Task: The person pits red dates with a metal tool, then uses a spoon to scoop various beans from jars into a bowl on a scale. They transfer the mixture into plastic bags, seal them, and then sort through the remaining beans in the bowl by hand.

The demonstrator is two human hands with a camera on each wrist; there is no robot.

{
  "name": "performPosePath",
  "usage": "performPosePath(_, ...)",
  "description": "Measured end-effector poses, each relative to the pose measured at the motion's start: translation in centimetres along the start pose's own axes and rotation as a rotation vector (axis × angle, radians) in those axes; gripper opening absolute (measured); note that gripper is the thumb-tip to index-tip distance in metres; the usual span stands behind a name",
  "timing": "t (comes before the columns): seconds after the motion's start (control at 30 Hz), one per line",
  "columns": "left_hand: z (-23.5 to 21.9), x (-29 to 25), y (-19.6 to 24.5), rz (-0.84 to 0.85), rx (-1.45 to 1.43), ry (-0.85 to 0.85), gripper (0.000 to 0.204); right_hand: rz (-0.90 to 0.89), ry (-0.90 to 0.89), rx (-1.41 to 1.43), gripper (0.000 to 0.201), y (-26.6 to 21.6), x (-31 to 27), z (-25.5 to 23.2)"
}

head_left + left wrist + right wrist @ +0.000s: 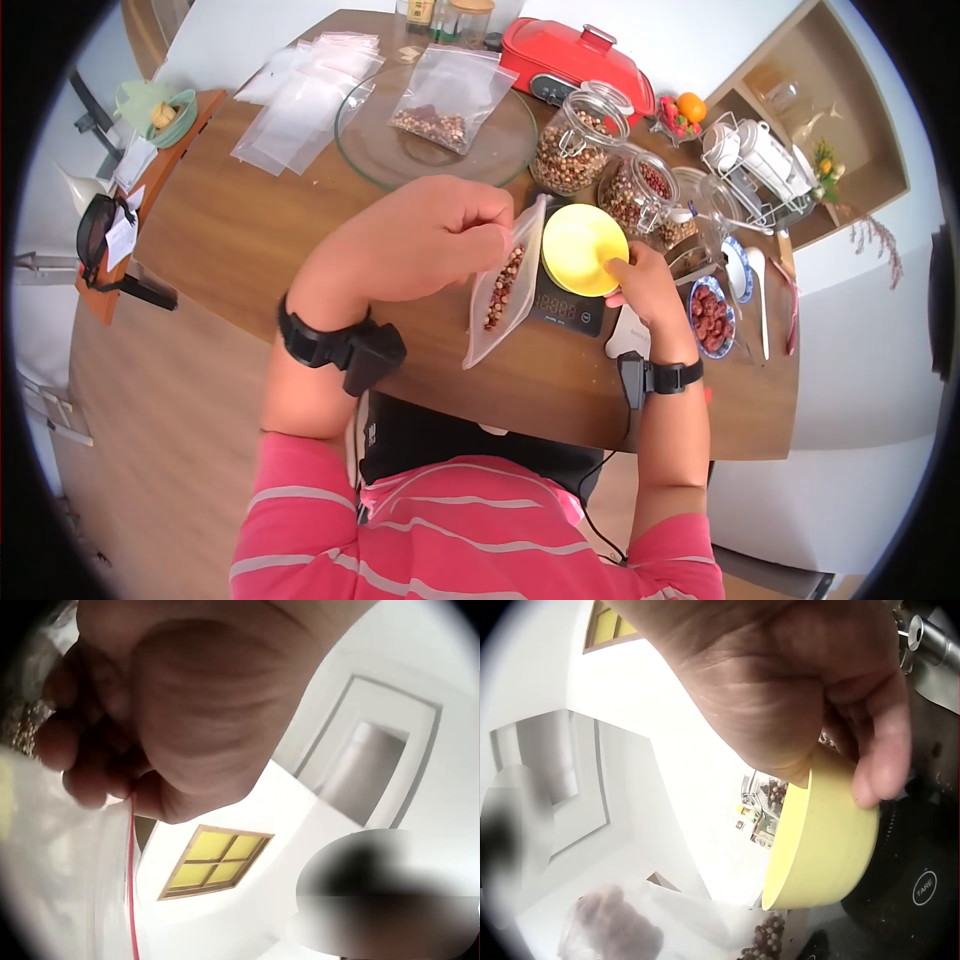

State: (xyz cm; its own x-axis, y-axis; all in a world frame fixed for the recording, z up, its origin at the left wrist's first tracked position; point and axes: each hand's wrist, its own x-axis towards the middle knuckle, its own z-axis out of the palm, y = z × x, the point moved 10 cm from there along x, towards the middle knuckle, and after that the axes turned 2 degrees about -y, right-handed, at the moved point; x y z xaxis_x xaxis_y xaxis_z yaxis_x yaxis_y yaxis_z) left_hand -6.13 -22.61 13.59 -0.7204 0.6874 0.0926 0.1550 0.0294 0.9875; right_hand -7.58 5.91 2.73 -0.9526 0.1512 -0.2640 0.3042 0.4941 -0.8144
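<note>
My left hand point(430, 235) pinches the top edge of a clear zip bag point(485, 330), and the bag's red seal line runs down from the fingers in the left wrist view. Mixed beans or grains point(503, 290) lie inside the bag. With thumb and fingers my right hand point(648, 285) grips the rim of a yellow bowl point(580, 240), tilted beside the bag's mouth. The inside of the bowl looks bare in the head view. Beneath the bowl is a black kitchen scale point(568, 312), its TARE button showing in the right wrist view.
Glass jars of mixed beans point(575, 150) stand behind the scale. A filled bag point(440, 115) lies on a glass plate point(365, 165), with flat bags point(300, 120) to its left. At right are a dish of red dates point(712, 320) and a white spoon point(760, 300). A red cooker point(575, 60) stands behind.
</note>
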Motion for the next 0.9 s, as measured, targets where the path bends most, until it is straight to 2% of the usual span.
performPosePath(0.07, -0.9, -0.5, 2.2, -0.038, 0.554, 0.109, 0.017, -0.025, 0.02, 0.027, 0.041, 1.0, 0.2, 0.1)
performPosePath(0.1, -0.9, -0.5, 2.3, -0.047, 0.573, 0.101, 0.017, -0.027, 0.018, 0.049, 0.041, 0.8, -0.2, 0.2)
performPosePath(0.17, -1.5, -0.6, 4.7, 0.101, 0.967, 0.197, 0.013, -0.034, 0.148, -0.066, 0.049, -0.3, -1.5, -1.2)
performPosePath(0.2, -1.5, -0.5, 5.3, 0.094, 0.987, 0.187, 0.013, -0.289, 0.413, -0.521, 0.05, -3.9, -3.3, -2.2)
performPosePath(0.23, -1.2, -0.4, 5.8, 0.069, 1.056, 0.154, 0.013, -0.289, 0.412, -0.499, 0.05, -4.2, -3.8, -2.1)
performPosePath(0.3, -0.3, -0.3, 6.7, 0.043, 1.136, 0.097, 0.013, -0.539, 0.387, -0.333, 0.042, -8.1, -7.0, -1.4)
performPosePath(0.37, 1.2, 0.1, 7.8, 0.081, 1.197, -0.001, 0.01, -0.799, 0.24, -0.093, 0.038, -12.7, -9.9, 0.3)
performPosePath(0.43, 2.5, -0.1, 8.8, 0.067, 1.241, -0.051, 0.009, -0.918, 0.08, 0.067, 0.039, -15.2, -11.2, 2.0)
performPosePath(0.5, 3.6, -0.5, 9.5, 0.05, 1.291, -0.084, 0.008, -0.895, -0.063, 0.115, 0.031, -16.2, -11.5, 3.3)
performPosePath(0.53, 3.8, -0.8, 10.0, 0.058, 1.319, -0.054, 0.008, -0.903, -0.049, 0.124, 0.031, -16.4, -11.8, 3.1)
performPosePath(0.6, 4.1, -1.3, 10.7, 0.012, 1.35, -0.024, 0.011, -0.794, -0.177, 0.198, 0.021, -15.5, -11.5, 4.5)
performPosePath(0.63, 4.4, -1.6, 10.5, 0.008, 1.359, -0.025, 0.011, -0.799, -0.176, 0.206, 0.021, -15.3, -11.7, 4.9)
performPosePath(0.7, 4.4, -2.1, 10.6, 0.137, 1.153, 0.099, 0.015, -0.761, -0.158, 0.332, 0.014, -14.3, -11.8, 5.2)
performPosePath(0.73, 5.0, -2.2, 10.1, 0.14, 1.158, 0.094, 0.015, -0.763, -0.152, 0.337, 0.014, -14.0, -12.1, 5.1)
performPosePath(0.8, 7.2, -2.6, 10.3, 0.275, 1.208, 0.089, 0.018, -0.786, -0.115, 0.296, 0.014, -13.9, -12.8, 4.9)
performPosePath(0.9, 8.3, -3.1, 9.4, 0.323, 1.234, 0.124, 0.018, -0.807, -0.101, 0.171, 0.014, -13.5, -14.3, 4.3)
